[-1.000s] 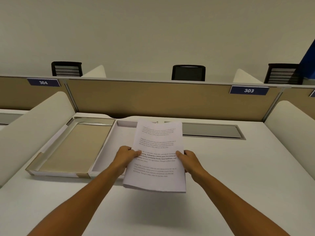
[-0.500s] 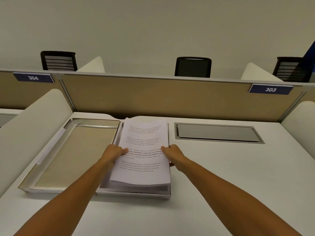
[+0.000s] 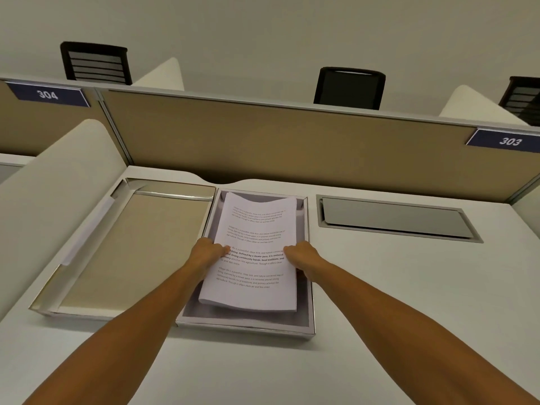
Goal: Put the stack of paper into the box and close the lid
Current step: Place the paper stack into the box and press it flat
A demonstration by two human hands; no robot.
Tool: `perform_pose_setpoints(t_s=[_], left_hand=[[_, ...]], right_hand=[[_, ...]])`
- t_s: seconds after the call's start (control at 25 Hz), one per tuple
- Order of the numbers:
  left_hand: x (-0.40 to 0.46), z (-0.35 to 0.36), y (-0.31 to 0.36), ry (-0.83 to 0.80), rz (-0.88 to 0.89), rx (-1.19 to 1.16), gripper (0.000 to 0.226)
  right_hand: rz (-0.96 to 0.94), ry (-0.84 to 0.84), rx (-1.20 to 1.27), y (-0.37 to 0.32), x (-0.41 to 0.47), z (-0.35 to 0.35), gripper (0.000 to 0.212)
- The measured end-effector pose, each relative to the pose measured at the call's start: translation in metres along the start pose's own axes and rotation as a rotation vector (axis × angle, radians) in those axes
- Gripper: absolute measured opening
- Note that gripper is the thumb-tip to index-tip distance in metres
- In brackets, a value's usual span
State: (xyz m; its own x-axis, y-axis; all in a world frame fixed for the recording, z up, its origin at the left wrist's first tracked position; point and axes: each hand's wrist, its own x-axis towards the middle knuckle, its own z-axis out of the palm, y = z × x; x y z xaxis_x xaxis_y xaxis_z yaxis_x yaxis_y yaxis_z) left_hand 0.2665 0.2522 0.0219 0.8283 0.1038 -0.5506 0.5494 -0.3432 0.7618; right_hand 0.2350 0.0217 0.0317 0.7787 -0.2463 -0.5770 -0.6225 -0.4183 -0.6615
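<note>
lowering the stack of paper (image 3: 257,252) into the box (image 3: 247,327), i have my left hand (image 3: 209,252) clamped on its left edge and my right hand (image 3: 301,257) clamped on its right edge. the sheets sit inside the box walls, near end sagging and seemingly not yet flat on the bottom, so by my reckoning the first half is nearly done. nothing else is in the box. the lid (image 3: 131,247) lies open just beside it toward the worktop's left edge, empty, yet to be closed.
</note>
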Motion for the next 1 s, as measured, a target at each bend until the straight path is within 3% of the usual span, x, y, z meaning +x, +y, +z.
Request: perform_pose_setpoints(t_s=[0.48,0.68,0.84,1.0], left_hand=[[-0.004,0.009,-0.004,0.134,0.054,0.16,0.034],[-0.015,0.002,-0.001,0.207,0.127,0.254,0.035],[-0.016,0.0,-0.007,0.234,0.132,0.307,0.033],[-0.015,0.002,-0.01,0.22,0.13,0.298,0.033]], right_hand=[[0.022,-0.018,-0.031,-0.004,0.0,0.005,0.015],[0.045,-0.038,-0.071,-0.016,-0.01,0.014,0.042],[0.1,-0.016,-0.074,-0.019,-0.014,0.033,0.086],[0.104,0.006,-0.147,-0.015,-0.016,0.041,0.1]])
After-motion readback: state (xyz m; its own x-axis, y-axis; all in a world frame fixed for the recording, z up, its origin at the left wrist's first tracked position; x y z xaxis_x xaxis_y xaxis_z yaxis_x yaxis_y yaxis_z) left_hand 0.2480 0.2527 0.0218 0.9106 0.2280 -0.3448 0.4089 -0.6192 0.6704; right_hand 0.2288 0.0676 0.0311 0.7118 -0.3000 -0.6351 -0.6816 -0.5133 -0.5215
